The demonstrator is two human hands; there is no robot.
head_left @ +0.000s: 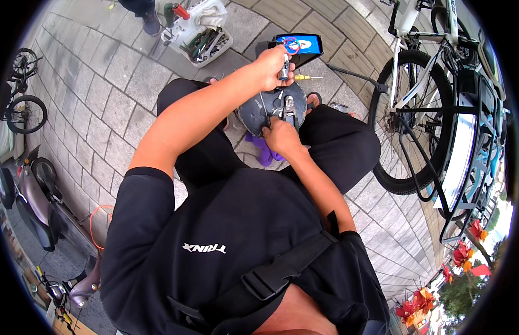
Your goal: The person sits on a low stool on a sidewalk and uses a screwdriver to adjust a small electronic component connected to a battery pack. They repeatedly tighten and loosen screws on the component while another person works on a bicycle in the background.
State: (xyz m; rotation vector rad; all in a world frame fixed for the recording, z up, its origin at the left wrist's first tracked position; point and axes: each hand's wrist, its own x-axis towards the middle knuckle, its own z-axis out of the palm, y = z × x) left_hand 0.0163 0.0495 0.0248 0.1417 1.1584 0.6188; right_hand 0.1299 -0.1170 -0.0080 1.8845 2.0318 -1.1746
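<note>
My left hand (273,70) is closed around a small dark and silver cylindrical tool (284,69), in front of a black case with a bright blue panel (308,44). Red and blue loops show just above the hand; what they belong to is unclear. Between my legs lies a round, dark, worn piece (251,111) bearing small metal parts and a silver tool with dark handles (289,110). My right hand (280,134) rests at its lower part with fingers curled by that tool; its exact grip is hidden. Purple cloth (265,153) lies below, a yellow-handled screwdriver (301,77) above.
A white tool bin (229,44) stands upper left, near another person's shoe (150,22). A white bicycle (404,100) with black racks is at right, a scooter (30,206) and dark bicycles (22,111) at left. Red flowers (463,254) show lower right.
</note>
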